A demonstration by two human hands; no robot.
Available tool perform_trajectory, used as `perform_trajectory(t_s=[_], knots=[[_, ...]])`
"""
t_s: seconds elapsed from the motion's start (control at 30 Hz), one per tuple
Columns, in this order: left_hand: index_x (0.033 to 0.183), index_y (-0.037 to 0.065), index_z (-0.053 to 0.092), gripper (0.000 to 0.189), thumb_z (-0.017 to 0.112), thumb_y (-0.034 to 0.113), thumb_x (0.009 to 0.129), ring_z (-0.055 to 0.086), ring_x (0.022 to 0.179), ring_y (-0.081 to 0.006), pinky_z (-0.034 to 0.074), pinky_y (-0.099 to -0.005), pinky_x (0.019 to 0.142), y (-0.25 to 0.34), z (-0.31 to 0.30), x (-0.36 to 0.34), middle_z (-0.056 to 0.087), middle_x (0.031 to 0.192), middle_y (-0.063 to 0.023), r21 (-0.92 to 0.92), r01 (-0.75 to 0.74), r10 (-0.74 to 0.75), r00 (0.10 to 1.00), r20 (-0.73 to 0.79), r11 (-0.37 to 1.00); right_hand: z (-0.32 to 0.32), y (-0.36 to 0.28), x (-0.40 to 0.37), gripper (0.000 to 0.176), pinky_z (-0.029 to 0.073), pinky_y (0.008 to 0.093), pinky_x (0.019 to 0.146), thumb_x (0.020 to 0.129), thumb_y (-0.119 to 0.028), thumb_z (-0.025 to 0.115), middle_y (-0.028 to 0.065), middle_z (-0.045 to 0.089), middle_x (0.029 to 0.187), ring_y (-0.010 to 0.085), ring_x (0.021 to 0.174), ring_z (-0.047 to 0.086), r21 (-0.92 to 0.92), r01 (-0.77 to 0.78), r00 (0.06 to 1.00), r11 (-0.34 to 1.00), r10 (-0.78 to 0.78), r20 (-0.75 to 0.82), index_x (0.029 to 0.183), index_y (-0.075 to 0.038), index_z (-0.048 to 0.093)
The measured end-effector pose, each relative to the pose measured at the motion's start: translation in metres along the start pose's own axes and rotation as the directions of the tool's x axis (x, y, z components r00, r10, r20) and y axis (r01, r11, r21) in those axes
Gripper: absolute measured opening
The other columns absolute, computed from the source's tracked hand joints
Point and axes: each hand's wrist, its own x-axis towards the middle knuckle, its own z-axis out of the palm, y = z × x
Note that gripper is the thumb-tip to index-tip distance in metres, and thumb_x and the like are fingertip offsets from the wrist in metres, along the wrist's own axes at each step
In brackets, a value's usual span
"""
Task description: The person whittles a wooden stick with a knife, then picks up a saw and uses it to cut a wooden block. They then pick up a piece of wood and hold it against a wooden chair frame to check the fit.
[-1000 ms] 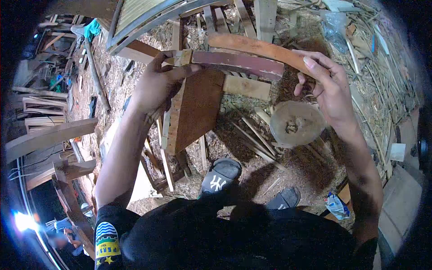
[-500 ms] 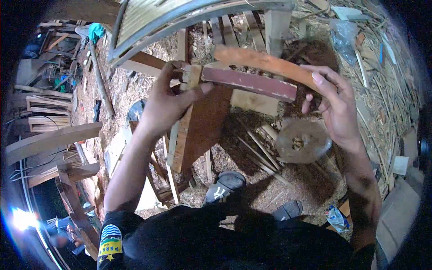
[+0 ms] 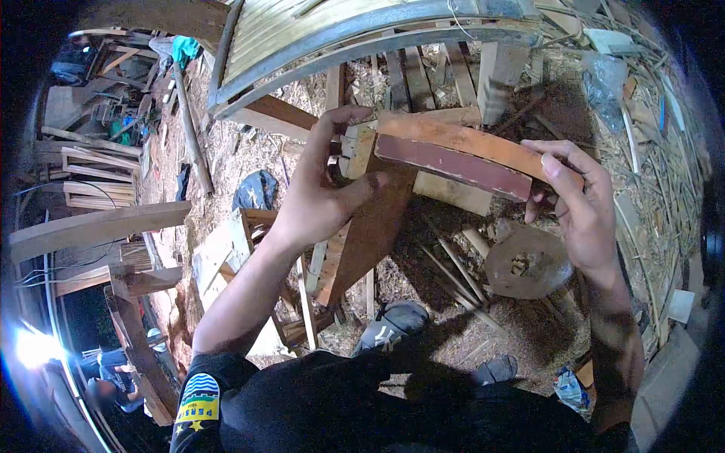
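Observation:
My right hand (image 3: 578,196) grips the right end of a curved orange wooden piece (image 3: 468,143), thumb on top. That piece lies along the back edge of a dark red, chipped block (image 3: 453,167). My left hand (image 3: 321,177) is wrapped round the upper end of a wooden board (image 3: 370,219), thumb on its near side and fingers at its notched, pale edge. The left end of the red block meets the top of this board. A flat pale wood piece (image 3: 453,194) shows beneath the red block.
A slatted panel (image 3: 362,30) stands ahead. A round wooden stump (image 3: 529,260) sits below my right hand. Sticks and shavings cover the ground round my sandals (image 3: 393,326). Curved beams (image 3: 102,229) are at left, a person (image 3: 119,377) at lower left, a plastic bag (image 3: 604,79) at upper right.
The orange piece has come down against the red block; a gap showed between them before. The whole view has shifted, with both hands now lower and further right in it.

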Motion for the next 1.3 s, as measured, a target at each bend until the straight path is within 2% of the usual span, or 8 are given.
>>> perform_trajectory(t_s=[0.27,0.33,0.57,0.77,0.87,1.07,1.17,1.3], knots=[[0.145,0.012,0.045,0.075,0.069,-0.007,0.076,0.049,0.125,-0.0211,0.037,-0.0351,0.109,0.008,0.0,0.001,0.053,0.132,-0.01,0.035,-0.078,0.077,0.997,0.017,0.996,0.003,-0.004,-0.001,0.031,0.055,0.0294,0.058,0.103,-0.021,0.053,0.0135,0.065,0.117,0.0143,0.081,0.064,-0.003,-0.016,1.0,1.0,0.016,0.002,0.121,0.003,0.062],[0.146,0.011,0.044,0.077,0.064,-0.009,0.075,0.047,0.131,-0.0238,0.036,-0.0358,0.111,0.008,-0.001,0.0,0.052,0.135,-0.0118,0.062,-0.117,0.114,0.992,0.044,0.991,0.006,-0.006,-0.001,0.029,0.056,0.027,0.057,0.102,-0.02,0.056,0.011,0.07,0.1,0.0115,0.072,0.063,-0.011,-0.008,0.999,1.0,0.007,-0.037,0.116,0.003,0.067],[0.146,0.01,0.044,0.079,0.057,-0.011,0.071,0.045,0.136,-0.0301,0.034,-0.0389,0.114,0.01,0.001,0.0,0.05,0.138,-0.0152,0.057,-0.129,0.125,0.989,0.076,0.99,0.005,-0.004,-0.003,0.03,0.056,0.0266,0.056,0.102,-0.022,0.056,0.0086,0.068,0.095,0.0101,0.068,0.06,0.004,-0.025,0.999,1.0,0.025,-0.031,0.115,0.002,0.067],[0.143,0.008,0.046,0.068,0.07,0.0,0.08,0.046,0.134,-0.0345,0.036,-0.0423,0.113,0.019,0.01,0.003,0.05,0.135,-0.0168,0.163,-0.175,0.167,0.984,0.064,0.971,0.004,-0.007,-0.006,0.031,0.055,0.0262,0.055,0.101,-0.023,0.056,0.0057,0.063,0.089,0.0083,0.069,0.056,-0.026,-0.047,0.999,0.999,0.046,-0.007,0.116,0.003,0.067],[0.142,0.008,0.046,0.069,0.078,0.01,0.081,0.047,0.129,-0.0404,0.038,-0.0459,0.109,0.022,0.01,0.007,0.05,0.135,-0.019,0.366,-0.196,0.188,0.98,0.058,0.91,0.005,-0.008,-0.006,0.029,0.055,0.0272,0.054,0.102,-0.021,0.055,0.0055,0.063,0.089,0.0079,0.069,0.056,-0.008,-0.046,0.999,0.999,0.046,0.0,0.115,0.003,0.066],[0.142,0.015,0.053,0.069,0.08,0.012,0.078,0.048,0.125,-0.0389,0.038,-0.0473,0.108,0.039,0.014,0.014,0.052,0.136,-0.0148,0.57,-0.408,0.392,0.906,0.158,0.713,0.003,-0.003,-0.006,0.028,0.055,0.0278,0.054,0.102,-0.02,0.055,0.0055,0.063,0.086,0.0088,0.065,0.059,0.009,-0.04,0.999,0.999,0.04,0.0,0.115,0.002,0.066],[0.141,0.013,0.056,0.066,0.079,0.009,0.078,0.05,0.128,-0.0367,0.04,-0.0455,0.109,0.047,0.015,0.015,0.055,0.136,-0.0159,0.653,-0.438,0.373,0.894,0.248,0.618,0.002,0.0,-0.005,0.028,0.055,0.0275,0.054,0.102,-0.02,0.055,0.0053,0.062,0.084,0.0091,0.064,0.06,0.005,-0.017,1.0,1.0,0.017,0.006,0.115,0.002,0.066],[0.139,0.014,0.059,0.061,0.078,0.011,0.08,0.052,0.126,-0.036,0.042,-0.0455,0.108,0.044,0.017,0.014,0.056,0.134,-0.0155,0.63,-0.422,0.332,0.906,0.263,0.652,0.001,0.002,-0.003,0.027,0.055,0.0273,0.053,0.102,-0.018,0.056,0.0049,0.061,0.082,0.0092,0.065,0.059,-0.026,0.046,0.999,0.999,-0.046,0.007,0.113,0.003,0.067]])
